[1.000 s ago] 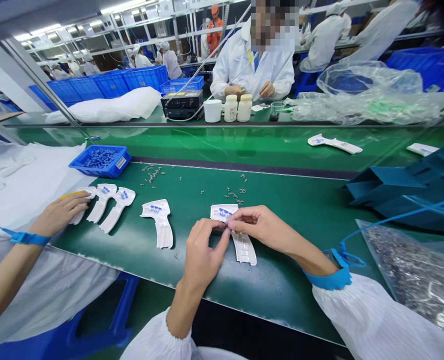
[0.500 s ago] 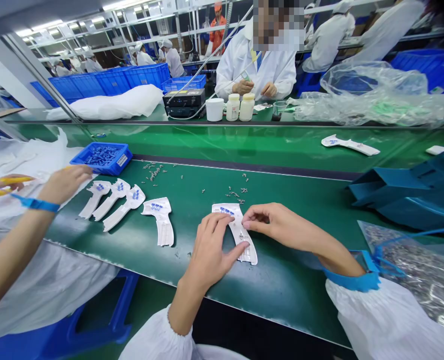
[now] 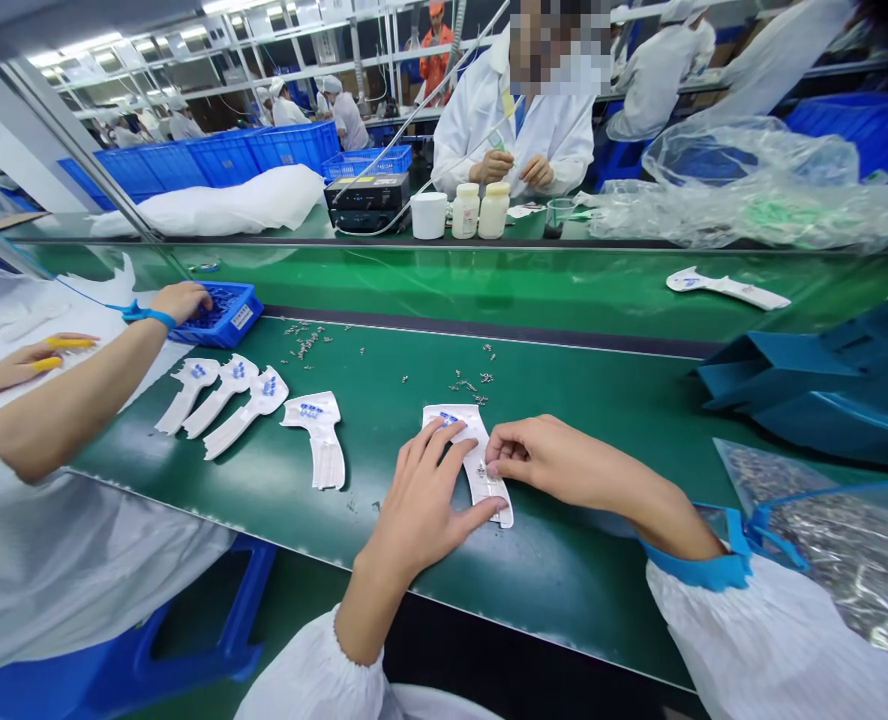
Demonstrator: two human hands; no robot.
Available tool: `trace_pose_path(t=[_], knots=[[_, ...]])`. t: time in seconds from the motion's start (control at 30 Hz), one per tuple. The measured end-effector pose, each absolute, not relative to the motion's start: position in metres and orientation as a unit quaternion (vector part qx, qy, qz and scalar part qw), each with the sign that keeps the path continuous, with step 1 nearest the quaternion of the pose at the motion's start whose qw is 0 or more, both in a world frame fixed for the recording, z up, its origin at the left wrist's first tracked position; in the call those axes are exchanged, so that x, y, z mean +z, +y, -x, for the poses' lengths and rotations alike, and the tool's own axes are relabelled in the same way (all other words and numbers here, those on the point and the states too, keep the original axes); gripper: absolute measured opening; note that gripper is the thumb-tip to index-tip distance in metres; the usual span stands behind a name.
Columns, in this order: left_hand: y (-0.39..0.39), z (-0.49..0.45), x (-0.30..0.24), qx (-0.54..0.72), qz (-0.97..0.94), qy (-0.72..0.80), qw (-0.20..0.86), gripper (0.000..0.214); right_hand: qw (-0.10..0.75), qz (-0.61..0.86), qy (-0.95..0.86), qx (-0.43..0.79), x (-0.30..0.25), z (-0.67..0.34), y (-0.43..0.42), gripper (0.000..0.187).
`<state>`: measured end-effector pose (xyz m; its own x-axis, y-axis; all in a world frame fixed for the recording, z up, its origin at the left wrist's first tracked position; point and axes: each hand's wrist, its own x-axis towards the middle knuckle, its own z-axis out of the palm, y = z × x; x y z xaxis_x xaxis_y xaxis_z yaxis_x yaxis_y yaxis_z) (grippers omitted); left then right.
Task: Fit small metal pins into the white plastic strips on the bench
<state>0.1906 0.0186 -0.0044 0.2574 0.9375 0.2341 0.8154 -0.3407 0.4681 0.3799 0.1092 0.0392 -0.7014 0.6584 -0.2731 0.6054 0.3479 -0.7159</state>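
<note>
A white curved plastic housing half [image 3: 483, 484] lies on the green bench, with blue pieces in its upper end and tiny metal parts in its handle. My left hand [image 3: 425, 490] steadies it, fingers over the upper left edge and thumb across the lower end. Above the handle, my right hand [image 3: 526, 455] has thumb and forefinger pinched together; whatever is between the tips is too small to make out. Small metal screws [image 3: 481, 380] lie scattered just beyond the housing half. Left of my hands is another white housing half [image 3: 325, 440] with blue pieces.
Several similar halves [image 3: 245, 412] lie farther left. A co-worker's hand [image 3: 181, 300] reaches into a blue bin [image 3: 226, 335] of small blue parts. A bag of metal parts [image 3: 849, 560] lies at right, near a teal holder [image 3: 826, 390]. Another white half [image 3: 729, 288] is on the green strip behind.
My right hand's pinched fingertips have moved down along the housing half. The co-worker's hand has gone into the blue bin. On the far green strip, the white half has shifted right.
</note>
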Motion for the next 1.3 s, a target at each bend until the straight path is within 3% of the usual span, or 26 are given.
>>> trace_pose_path(t=[0.2, 0.5, 0.7, 0.87, 1.0, 1.13, 1.3], knots=[[0.02, -0.191, -0.003, 0.253, -0.779, 0.556, 0.141, 0.055, 0.041, 0.465, -0.766, 0.443, 0.027, -0.374, 0.117, 0.02], [0.021, -0.188, -0.005, 0.272, -0.767, 0.555, 0.17, 0.049, 0.108, 0.466, -0.549, 0.686, 0.029, -0.373, 0.111, 0.024], [0.02, -0.186, -0.007, 0.278, -0.771, 0.546, 0.173, 0.048, 0.083, 0.397, -0.595, 0.694, 0.024, -0.372, 0.109, 0.02], [0.02, -0.185, -0.011, 0.288, -0.769, 0.545, 0.169, 0.047, 0.118, 0.414, -0.645, 0.631, 0.019, -0.368, 0.103, 0.021], [0.019, -0.188, -0.005, 0.328, -0.763, 0.54, 0.136, 0.047, 0.141, 0.416, -0.588, 0.679, 0.025, -0.365, 0.099, 0.025], [0.009, -0.178, 0.01, 0.435, -0.696, 0.57, 0.034, 0.03, 0.224, 0.448, -0.499, 0.707, 0.027, -0.37, 0.127, 0.028], [-0.004, -0.127, 0.012, 0.422, -0.615, 0.663, -0.066, 0.021, 0.406, 0.548, -0.505, 0.529, 0.017, -0.378, 0.207, 0.018]])
